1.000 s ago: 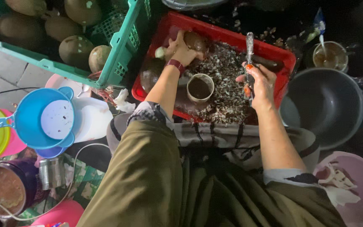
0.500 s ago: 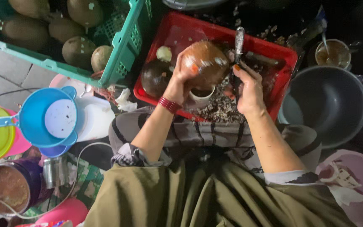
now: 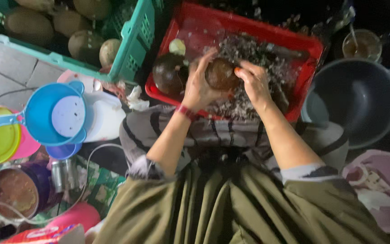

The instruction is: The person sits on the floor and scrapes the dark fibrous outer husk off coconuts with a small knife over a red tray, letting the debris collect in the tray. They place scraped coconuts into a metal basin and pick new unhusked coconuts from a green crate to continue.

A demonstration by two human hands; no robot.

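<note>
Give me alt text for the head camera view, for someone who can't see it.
Seen from above, a left hand and right hand grip a brown coconut over a red crate of husk scraps; a green crate stands alongside.

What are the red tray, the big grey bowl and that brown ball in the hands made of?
The red tray looks like moulded plastic, with a glossy, evenly coloured rim. The grey bowl has a smooth matte inside; whether plastic or metal is unclear. The brown ball, held between the left hand and right hand, looks like hard coconut shell, dull-shiny and slightly blurred.
</note>
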